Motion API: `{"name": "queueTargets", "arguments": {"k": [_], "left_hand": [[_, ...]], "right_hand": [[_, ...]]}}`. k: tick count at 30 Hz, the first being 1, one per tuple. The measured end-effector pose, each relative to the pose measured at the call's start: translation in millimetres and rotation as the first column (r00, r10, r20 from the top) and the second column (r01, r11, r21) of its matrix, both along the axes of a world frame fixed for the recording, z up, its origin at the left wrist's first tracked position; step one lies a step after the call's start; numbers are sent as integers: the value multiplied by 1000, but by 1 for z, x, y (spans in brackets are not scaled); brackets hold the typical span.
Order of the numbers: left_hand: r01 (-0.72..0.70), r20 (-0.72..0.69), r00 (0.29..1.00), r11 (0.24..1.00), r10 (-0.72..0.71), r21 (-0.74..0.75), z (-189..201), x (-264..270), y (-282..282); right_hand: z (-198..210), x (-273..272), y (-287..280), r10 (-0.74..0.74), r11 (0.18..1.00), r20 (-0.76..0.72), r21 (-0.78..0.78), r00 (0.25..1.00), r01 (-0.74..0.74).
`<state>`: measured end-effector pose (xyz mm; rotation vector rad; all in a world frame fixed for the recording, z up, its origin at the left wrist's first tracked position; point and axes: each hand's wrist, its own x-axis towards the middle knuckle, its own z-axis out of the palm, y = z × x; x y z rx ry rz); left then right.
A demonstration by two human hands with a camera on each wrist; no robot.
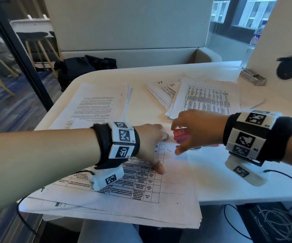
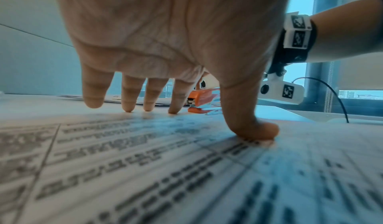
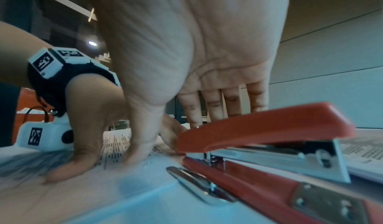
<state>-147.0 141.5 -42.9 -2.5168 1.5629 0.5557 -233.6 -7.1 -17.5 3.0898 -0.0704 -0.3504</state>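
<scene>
A red stapler (image 1: pixel 182 135) (image 2: pixel 200 99) (image 3: pixel 269 129) lies on the white table at the top right corner of a stack of printed sheets (image 1: pixel 168 190) (image 2: pixel 145 170) (image 3: pixel 62 194). My right hand (image 1: pixel 176 138) (image 3: pixel 170 139) arches over the stapler. Its fingers (image 3: pixel 215 108) run straight down along the far side of the red top, and its thumb tip rests on the paper by the stapler's nose. My left hand (image 1: pixel 156 149) (image 2: pixel 205 121) is spread flat-fingered on the top sheet, thumb (image 2: pixel 259 132) and fingertips pressing it down just left of the stapler.
More paper stacks lie at the back left (image 1: pixel 97 106) and back right (image 1: pixel 203 100). A small metal box (image 1: pixel 252 78) sits by a white panel with round sockets (image 1: pixel 289 67). A black bag (image 1: pixel 82 67) lies on the bench behind. Near-stack sheets overhang the table's front edge (image 1: pixel 247 200).
</scene>
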Motion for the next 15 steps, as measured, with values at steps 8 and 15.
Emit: {"name": "queueTargets", "arguments": {"k": [8,15], "left_hand": [[-28,-16,1000,975,25,-219,3,-11,1],[-44,6,999,979,46,-201,10,-16,-9]], "right_hand": [[-4,-5,8,54,998,-119,-15,991,-56],[-3,-3,11,86,993,-127,-68,988,-95]]}}
